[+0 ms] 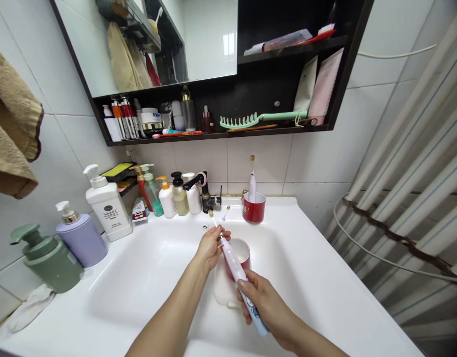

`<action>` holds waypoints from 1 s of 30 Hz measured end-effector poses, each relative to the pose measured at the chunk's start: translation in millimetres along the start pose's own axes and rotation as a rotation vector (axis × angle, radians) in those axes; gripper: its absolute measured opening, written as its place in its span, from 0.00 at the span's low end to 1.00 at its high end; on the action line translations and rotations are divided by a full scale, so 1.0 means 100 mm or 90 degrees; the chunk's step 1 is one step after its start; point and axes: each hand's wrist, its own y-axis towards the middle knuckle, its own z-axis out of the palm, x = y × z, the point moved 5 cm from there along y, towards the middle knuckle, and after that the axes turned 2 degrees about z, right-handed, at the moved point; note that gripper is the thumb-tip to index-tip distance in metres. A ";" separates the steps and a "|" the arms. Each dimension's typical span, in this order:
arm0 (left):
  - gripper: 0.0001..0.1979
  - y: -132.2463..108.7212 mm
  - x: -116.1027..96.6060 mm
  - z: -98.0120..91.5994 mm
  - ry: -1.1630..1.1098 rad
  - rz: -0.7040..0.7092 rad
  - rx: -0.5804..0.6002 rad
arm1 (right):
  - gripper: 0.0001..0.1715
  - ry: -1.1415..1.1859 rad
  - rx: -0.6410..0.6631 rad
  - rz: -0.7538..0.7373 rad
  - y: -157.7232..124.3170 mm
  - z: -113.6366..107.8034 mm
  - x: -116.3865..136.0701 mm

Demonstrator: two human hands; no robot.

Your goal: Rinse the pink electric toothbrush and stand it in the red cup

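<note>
My right hand [263, 300] is wrapped round the lower handle of an electric toothbrush [234, 260], pale lilac with a blue, cartoon-printed base. It slants over the sink, brush end pointing away from me. My left hand [211, 244] is closed at its upper end, fingers pinching the toothbrush head [212, 216] near its neck. Below the toothbrush, a red cup with a pale inside [243, 248] stands in the sink, partly covered by the handle. A whitish flat tray-like thing [223, 292] lies at the cup; its kind is unclear.
On the sink ledge, a second red cup [254, 212] holds another electric toothbrush [253, 186]. A loose brush head [226, 213] lies beside the black faucet [208, 201]. Pump bottles [111, 210] line the left and back. A dark cabinet shelf [213, 136] overhangs the sink [139, 282].
</note>
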 end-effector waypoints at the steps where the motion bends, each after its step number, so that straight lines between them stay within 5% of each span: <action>1: 0.06 0.00 0.00 0.00 -0.003 0.002 0.005 | 0.17 0.002 0.000 -0.003 0.00 0.00 0.01; 25: 0.05 -0.07 -0.01 0.10 0.031 0.012 0.030 | 0.14 -0.027 -0.024 -0.022 0.01 -0.03 0.02; 30: 0.05 -0.06 0.02 0.12 -0.020 0.016 0.043 | 0.13 0.061 0.040 -0.023 0.00 0.02 0.01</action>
